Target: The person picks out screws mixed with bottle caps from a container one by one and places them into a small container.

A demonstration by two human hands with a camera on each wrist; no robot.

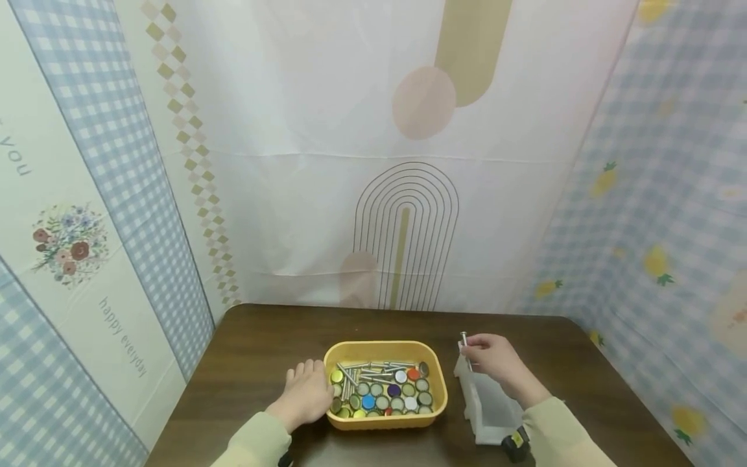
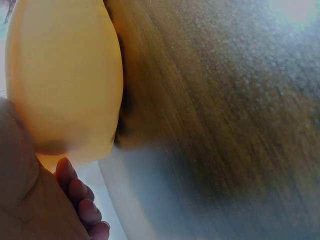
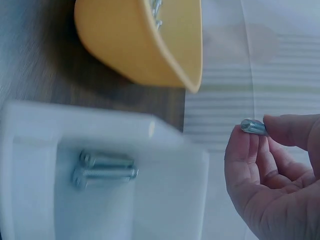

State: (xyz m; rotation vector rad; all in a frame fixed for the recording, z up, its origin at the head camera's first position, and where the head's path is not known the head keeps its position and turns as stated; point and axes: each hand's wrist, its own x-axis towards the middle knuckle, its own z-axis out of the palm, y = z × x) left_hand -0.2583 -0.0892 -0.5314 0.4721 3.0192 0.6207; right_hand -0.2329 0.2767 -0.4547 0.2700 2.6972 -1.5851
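My right hand (image 1: 497,358) pinches a silver bolt (image 1: 463,338) between thumb and fingers, over the far end of a white plastic bin (image 1: 477,420). The right wrist view shows the end of the bolt (image 3: 253,126) in that grip, and a few similar bolts (image 3: 106,172) lying on the bin's floor. At the left side of a yellow basket (image 1: 385,424) rests my left hand (image 1: 306,392), its fingers extended along the wall. Inside the basket lie several bolts (image 1: 376,375) toward the back and many bottle caps (image 1: 382,403) of mixed colours toward the front.
Both containers stand side by side on a dark brown wooden table (image 1: 268,337). A black and yellow object (image 1: 516,445) sits at the bin's near right corner, close to my right sleeve. Patterned cloth (image 1: 292,214) hangs behind the table and along both sides.
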